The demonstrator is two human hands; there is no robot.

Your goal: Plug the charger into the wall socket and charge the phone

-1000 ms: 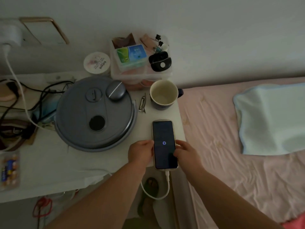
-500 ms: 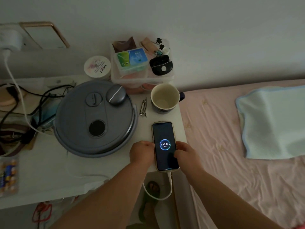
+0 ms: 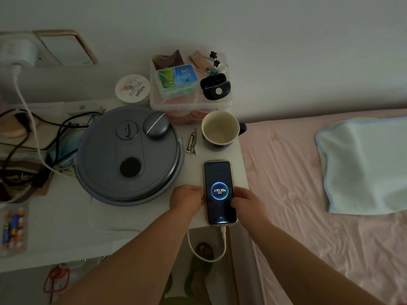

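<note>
The phone [image 3: 218,172] lies face up on the white table [image 3: 66,219] near its front right corner, its screen lit with a blue ring reading 92.20%. A white cable [image 3: 207,256] is plugged into the phone's bottom end and loops down below the table edge. My left hand [image 3: 187,200] touches the phone's left side with fingers curled. Fingers of my right hand [image 3: 247,204] rest on its right side and screen edge. The white charger [image 3: 18,52] sits in the wall socket at the far left, with its cable [image 3: 26,115] trailing down onto the table.
A round grey appliance lid [image 3: 127,155] fills the table's middle. Behind the phone stand a mug [image 3: 220,129], a hair clip [image 3: 191,143], a clear box of small items [image 3: 189,89] and a white jar [image 3: 132,88]. Black cables [image 3: 55,130] tangle at left. A pink bed [image 3: 308,194] with a pale pillow [image 3: 363,168] lies right.
The phone's screen went from a small dot on black to the lit charging ring showing 92.20%. Both hands have stayed at the phone's sides.
</note>
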